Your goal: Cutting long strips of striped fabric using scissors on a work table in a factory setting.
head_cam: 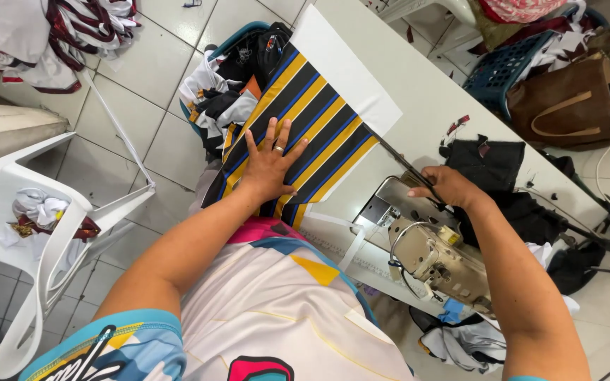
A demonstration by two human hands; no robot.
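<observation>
My left hand (270, 164) lies flat, fingers spread, on a striped cloth (319, 123) in black, yellow and blue, with a ring on one finger. The cloth drapes over the near edge of a white sewing table (425, 92); a white piece (351, 67) is joined along its far side. My right hand (446, 187) pinches the narrow black edge strip (400, 161) of the cloth just behind the sewing machine (432, 254). The needle area is hidden by the machine head.
A white plastic chair (30, 233) with rags stands at left. A blue basket of cloth pieces (227, 92) sits beyond the table edge. Black fabric pieces (488, 166) lie right of the machine. A brown bag (566, 102) and blue crate (503, 67) are at upper right.
</observation>
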